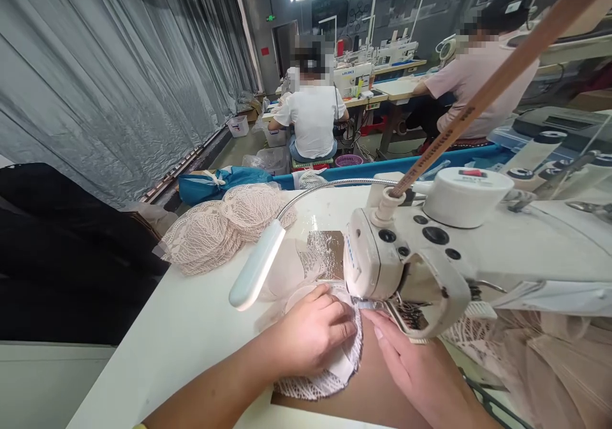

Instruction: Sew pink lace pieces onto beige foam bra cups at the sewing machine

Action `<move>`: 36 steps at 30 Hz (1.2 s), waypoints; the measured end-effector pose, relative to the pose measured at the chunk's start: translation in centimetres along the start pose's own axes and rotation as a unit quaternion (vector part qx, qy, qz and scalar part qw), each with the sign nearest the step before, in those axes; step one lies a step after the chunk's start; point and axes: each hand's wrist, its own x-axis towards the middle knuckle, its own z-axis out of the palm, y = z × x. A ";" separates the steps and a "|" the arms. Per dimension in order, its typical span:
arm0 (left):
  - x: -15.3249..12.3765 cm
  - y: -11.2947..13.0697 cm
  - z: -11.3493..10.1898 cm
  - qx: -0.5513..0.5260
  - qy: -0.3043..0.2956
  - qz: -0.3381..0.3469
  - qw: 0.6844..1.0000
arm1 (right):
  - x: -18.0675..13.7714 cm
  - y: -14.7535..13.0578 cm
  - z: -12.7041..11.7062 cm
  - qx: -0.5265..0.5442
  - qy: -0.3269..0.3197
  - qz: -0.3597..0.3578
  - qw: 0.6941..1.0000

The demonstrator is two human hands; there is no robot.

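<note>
A white bra cup with a lace edge (342, 371) lies under the head of a white sewing machine (375, 257), on a brown plate (368, 384). My left hand (313, 330) rests on the cup, its fingers curled and pressing into the fabric just left of the presser foot (368, 304). Flat on the right side of the needle area is my right hand (406, 359), fingers stretched out, fingertips near the foot and the cup's edge. The needle itself is hidden by the machine head. Sheer lace pieces (287, 269) spread behind my left hand.
Stacked lace cups (205, 238) stand at the table's back left. A lamp (257, 266) on a bendy neck hangs over the white tabletop (191, 327). Beige fabric (554, 365) lies at right, thread cones (540, 152) behind. Two people sit at other machines beyond.
</note>
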 end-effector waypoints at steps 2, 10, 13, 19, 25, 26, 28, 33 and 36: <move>-0.1 0.0 0.0 0.000 -0.007 0.002 1.000 | -0.1 -0.1 0.1 0.011 -0.014 0.003 1.000; -0.1 -0.1 -0.3 -0.020 0.003 -0.002 1.000 | -1.6 -0.2 1.7 -0.011 -0.026 -0.020 0.999; -0.1 -0.2 -0.3 -0.024 0.004 -0.002 1.000 | -1.6 0.0 1.5 -0.023 -0.043 -0.037 0.998; -0.1 -0.5 0.1 -0.026 0.015 -0.010 1.000 | -1.1 -0.3 1.5 -0.054 -0.032 -0.029 0.998; 0.1 -0.5 -0.3 -0.014 0.008 -0.008 1.000 | -0.7 -0.5 1.7 -0.082 0.004 -0.036 0.996; 0.1 -0.5 -0.3 -0.013 0.007 -0.006 1.000 | -0.7 -0.5 1.6 -0.080 0.008 -0.035 0.996; 0.1 -0.5 -0.3 -0.012 0.004 -0.001 1.000 | -0.5 -0.6 1.5 -0.081 0.012 -0.037 0.996; 0.0 -0.8 0.1 -0.010 0.009 0.007 1.000 | -0.4 -0.6 1.3 -0.109 0.014 -0.054 0.992; 0.1 -1.0 0.3 -0.009 0.009 0.009 1.000 | -0.4 -0.6 1.4 -0.112 0.009 -0.055 0.992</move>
